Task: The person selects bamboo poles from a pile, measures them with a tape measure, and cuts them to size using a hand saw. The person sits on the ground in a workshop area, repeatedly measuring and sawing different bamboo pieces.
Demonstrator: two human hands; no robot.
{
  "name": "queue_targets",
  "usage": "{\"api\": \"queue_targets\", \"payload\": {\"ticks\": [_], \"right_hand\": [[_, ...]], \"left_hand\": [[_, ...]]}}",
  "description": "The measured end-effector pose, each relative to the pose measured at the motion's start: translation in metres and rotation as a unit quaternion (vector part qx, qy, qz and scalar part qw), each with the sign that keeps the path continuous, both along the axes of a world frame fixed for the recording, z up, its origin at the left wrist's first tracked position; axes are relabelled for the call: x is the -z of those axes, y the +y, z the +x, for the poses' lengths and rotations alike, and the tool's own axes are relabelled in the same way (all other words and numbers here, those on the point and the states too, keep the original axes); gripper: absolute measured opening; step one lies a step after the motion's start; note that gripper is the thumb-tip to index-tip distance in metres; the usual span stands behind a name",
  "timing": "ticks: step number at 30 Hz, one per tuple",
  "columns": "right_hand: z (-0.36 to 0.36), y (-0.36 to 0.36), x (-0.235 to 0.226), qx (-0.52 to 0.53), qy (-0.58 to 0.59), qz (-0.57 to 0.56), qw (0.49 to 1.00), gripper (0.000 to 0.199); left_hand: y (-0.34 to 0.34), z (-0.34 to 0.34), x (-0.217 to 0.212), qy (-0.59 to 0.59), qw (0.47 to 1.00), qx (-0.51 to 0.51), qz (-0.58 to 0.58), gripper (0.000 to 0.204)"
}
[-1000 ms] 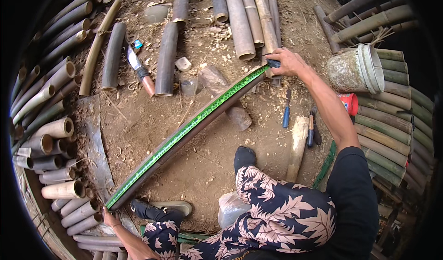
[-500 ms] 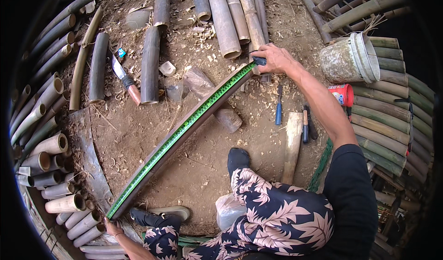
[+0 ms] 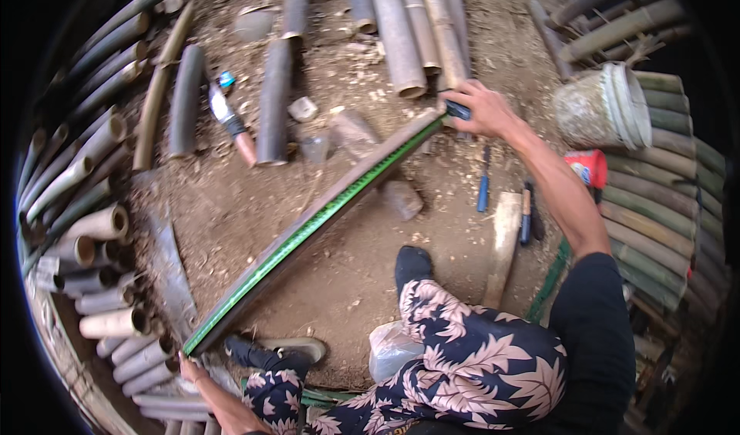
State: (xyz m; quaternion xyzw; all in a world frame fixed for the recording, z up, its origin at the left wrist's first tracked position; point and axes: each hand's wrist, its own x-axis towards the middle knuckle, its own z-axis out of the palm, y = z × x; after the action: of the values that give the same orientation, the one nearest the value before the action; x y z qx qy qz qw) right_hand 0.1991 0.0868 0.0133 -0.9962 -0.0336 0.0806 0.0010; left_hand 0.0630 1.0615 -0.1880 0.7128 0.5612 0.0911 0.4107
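Note:
A bamboo pole (image 3: 384, 143) runs slantwise in front of me, from lower left to upper right. A bright green measuring tape (image 3: 312, 225) is stretched along its length. My right hand (image 3: 482, 109) is closed around the tape's dark case at the pole's far right end. Down at the near left end, my left hand (image 3: 192, 369) pinches the tape's tip against the pole; its fingers are only partly visible. Underneath the pole's upper half lies a short thick log (image 3: 402, 200), partly hidden by it.
A knife (image 3: 230, 119) lies among bamboo pieces at the far left. Right of the pole are a blue-handled chisel (image 3: 483, 192), a split wood piece (image 3: 504, 238), a dirty bucket (image 3: 597, 107) and a red container (image 3: 587, 166). Stacked bamboo (image 3: 116, 323) lines the left side.
The surroundings have shifted a little to the right in the view, with some blur. Both hands keep their hold at the two ends of the tape.

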Motion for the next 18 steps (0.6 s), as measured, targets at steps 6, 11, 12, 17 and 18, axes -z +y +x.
{"api": "queue_targets", "payload": {"ticks": [6, 11, 12, 17, 18], "right_hand": [[-0.099, 0.109, -0.041, -0.054, 0.047, 0.133, 0.989, 0.057], [-0.175, 0.174, -0.007, 0.045, 0.073, 0.189, 0.978, 0.054], [-0.192, 0.167, 0.013, 0.063, 0.073, 0.233, 0.968, 0.053], [-0.277, 0.053, 0.132, 0.184, 0.226, 0.114, 0.950, 0.065], [-0.276, 0.068, 0.137, 0.182, 0.236, 0.104, 0.949, 0.067]], "left_hand": [[-0.101, 0.052, -0.061, -0.313, 0.945, 0.093, -0.035, 0.031], [-0.347, 0.078, -0.153, -0.066, 0.878, 0.428, -0.203, 0.032], [-0.378, 0.072, -0.152, -0.055, 0.807, 0.560, -0.177, 0.038], [-0.461, 0.058, -0.131, -0.017, 0.641, 0.718, 0.269, 0.084], [-0.430, 0.048, -0.094, -0.028, 0.652, 0.657, 0.377, 0.083]]}}
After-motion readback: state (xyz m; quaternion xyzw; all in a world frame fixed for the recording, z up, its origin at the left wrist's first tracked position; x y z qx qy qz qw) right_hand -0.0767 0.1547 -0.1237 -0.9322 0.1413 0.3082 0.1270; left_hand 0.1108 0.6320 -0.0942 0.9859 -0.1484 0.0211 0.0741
